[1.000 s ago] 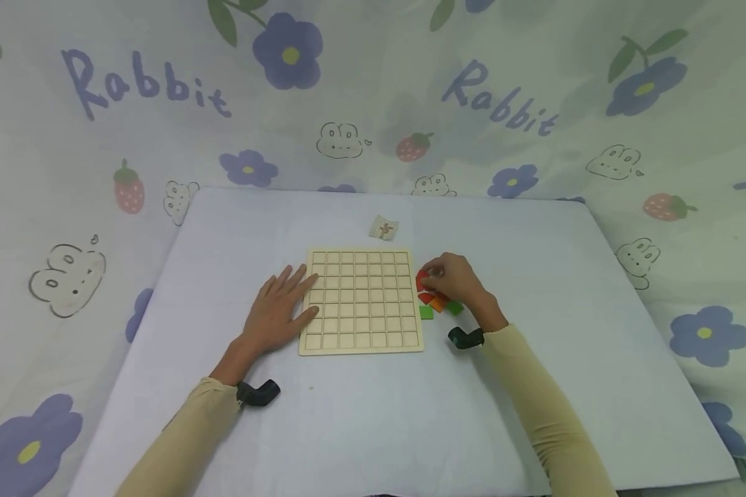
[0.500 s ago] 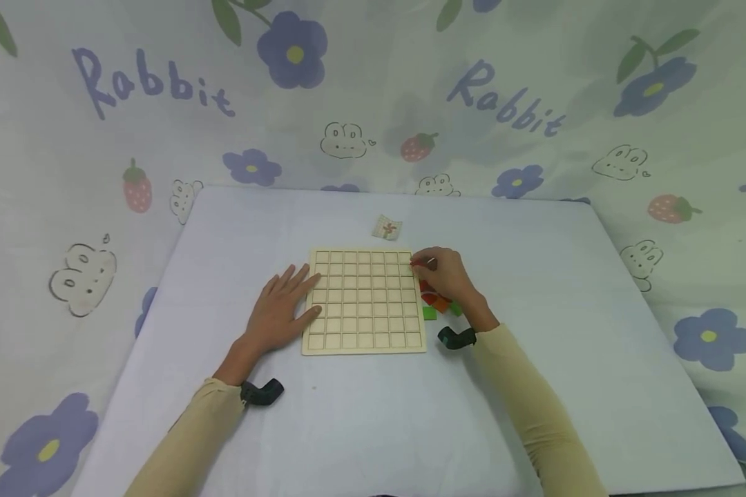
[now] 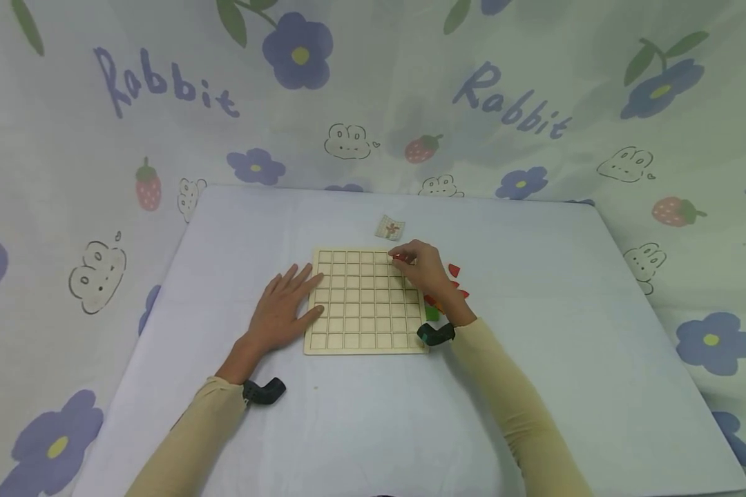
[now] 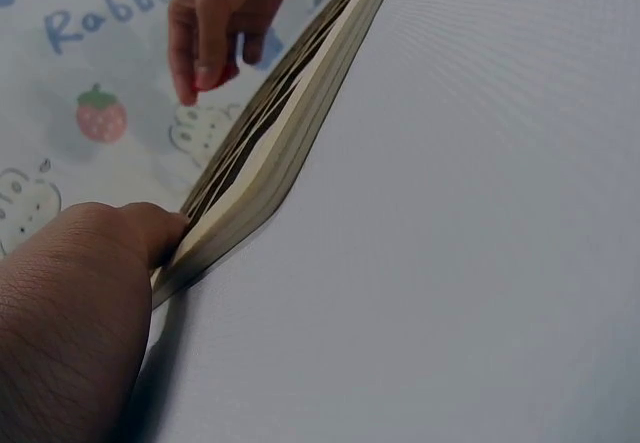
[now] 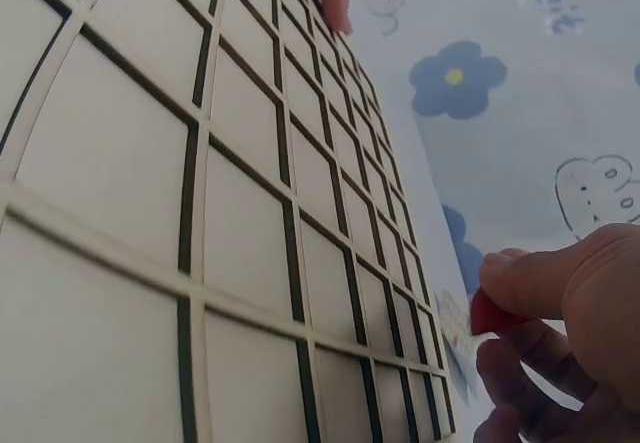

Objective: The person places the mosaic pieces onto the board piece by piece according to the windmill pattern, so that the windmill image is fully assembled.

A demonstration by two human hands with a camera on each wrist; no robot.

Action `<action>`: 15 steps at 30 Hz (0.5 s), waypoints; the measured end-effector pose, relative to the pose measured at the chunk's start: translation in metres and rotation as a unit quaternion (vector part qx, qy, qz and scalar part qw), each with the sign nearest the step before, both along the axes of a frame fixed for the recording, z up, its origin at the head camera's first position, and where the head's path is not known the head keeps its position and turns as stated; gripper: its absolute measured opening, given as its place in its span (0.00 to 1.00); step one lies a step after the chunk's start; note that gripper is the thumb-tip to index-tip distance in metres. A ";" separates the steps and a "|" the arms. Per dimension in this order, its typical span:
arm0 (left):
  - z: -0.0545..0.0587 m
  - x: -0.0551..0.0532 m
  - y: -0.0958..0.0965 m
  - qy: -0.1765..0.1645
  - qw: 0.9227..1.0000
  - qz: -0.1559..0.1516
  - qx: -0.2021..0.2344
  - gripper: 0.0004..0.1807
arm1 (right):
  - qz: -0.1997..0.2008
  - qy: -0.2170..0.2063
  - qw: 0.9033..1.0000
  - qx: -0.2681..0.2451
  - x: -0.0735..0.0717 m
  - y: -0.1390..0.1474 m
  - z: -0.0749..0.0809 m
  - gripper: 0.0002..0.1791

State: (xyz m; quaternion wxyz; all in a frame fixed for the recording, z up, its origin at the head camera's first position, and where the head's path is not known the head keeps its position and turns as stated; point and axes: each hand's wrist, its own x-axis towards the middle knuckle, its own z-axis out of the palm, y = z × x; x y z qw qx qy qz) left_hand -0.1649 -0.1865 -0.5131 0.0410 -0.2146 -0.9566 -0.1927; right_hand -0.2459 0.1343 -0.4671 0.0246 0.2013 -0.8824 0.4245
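Observation:
A pale wooden grid board (image 3: 352,297) with square recesses lies mid-table. My left hand (image 3: 281,310) rests at its left edge, fingers spread and straight, fingertips and thumb over the rim. Over the board's far right part, my right hand (image 3: 425,269) pinches a red piece (image 5: 490,315) between thumb and fingers. One side of that piece looks curved in the right wrist view; the fingers cover the rest. From the left wrist view, the right hand (image 4: 225,23) is seen above the board's surface.
Right of the board lie loose pieces, among them a red piece (image 3: 454,270) and a green piece (image 3: 432,313); the right forearm partly hides them. Beyond the far rim is a small card (image 3: 389,228) with a reddish pinwheel-like pattern. A patterned cloth (image 3: 373,90) hangs behind the table.
From the loose pieces, my right hand has moved left and away over the board's far right corner, carrying the red piece. My left hand stays at the left edge.

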 end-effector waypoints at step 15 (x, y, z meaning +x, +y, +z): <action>0.000 0.003 0.002 0.001 1.000 0.007 -0.004 0.37 | -0.016 -0.075 0.997 -0.008 -0.001 -0.025 -0.006 0.07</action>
